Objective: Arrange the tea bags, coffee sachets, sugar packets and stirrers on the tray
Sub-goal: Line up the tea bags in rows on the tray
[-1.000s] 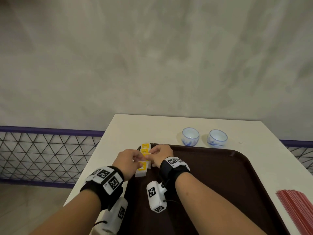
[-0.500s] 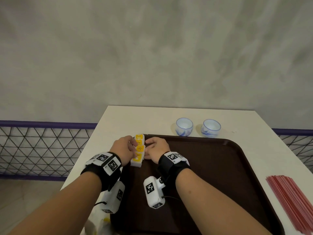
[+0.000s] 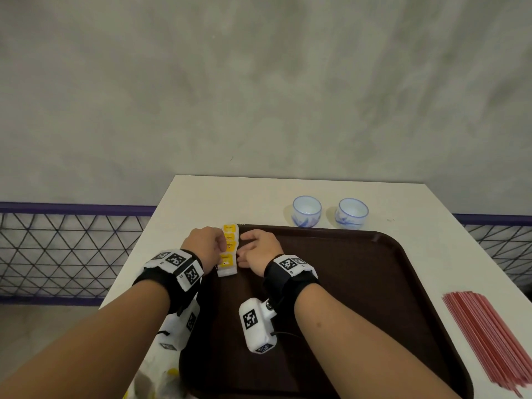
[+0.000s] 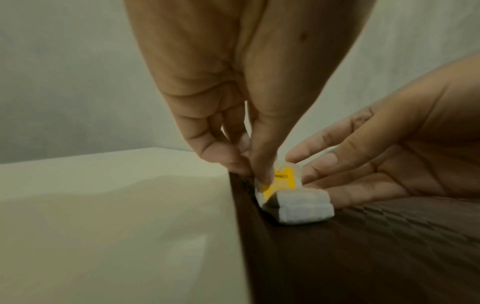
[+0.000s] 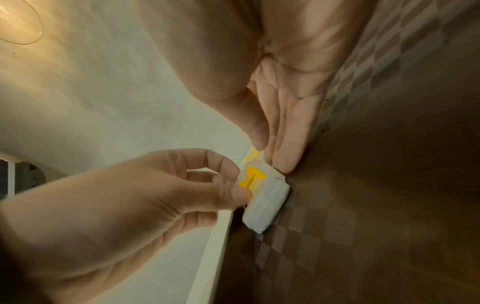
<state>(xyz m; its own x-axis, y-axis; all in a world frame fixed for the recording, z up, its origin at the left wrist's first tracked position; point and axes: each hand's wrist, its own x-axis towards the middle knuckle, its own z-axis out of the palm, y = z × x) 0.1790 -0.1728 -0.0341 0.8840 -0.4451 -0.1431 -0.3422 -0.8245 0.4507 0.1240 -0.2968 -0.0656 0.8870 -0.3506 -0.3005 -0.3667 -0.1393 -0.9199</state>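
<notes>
A short row of white tea bags [image 3: 229, 254] with yellow tags lies in the far-left corner of the dark brown tray [image 3: 359, 298]. My left hand [image 3: 218, 249] is at the row's left side, thumb and forefinger pinching a tea bag [image 4: 301, 205] by its yellow-tagged top. My right hand [image 3: 244, 251] lies on the tray with straight fingers [image 5: 288, 148] touching the row's right side. The right wrist view shows the nearest tea bag [image 5: 265, 205] against the tray's left rim. Red stirrers [image 3: 489, 341] lie in a bundle on the table, right of the tray.
Two small blue-and-white cups [image 3: 306, 211] [image 3: 351, 213] stand on the white table [image 3: 201, 203] behind the tray. Some loose packets [image 3: 155, 381] lie at the table's near-left edge. A wall is close behind; a mesh fence runs left and right.
My hands, bunched together over the tea bags a second ago, now sit on either side of the row. The row lies straighter along the tray's left rim.
</notes>
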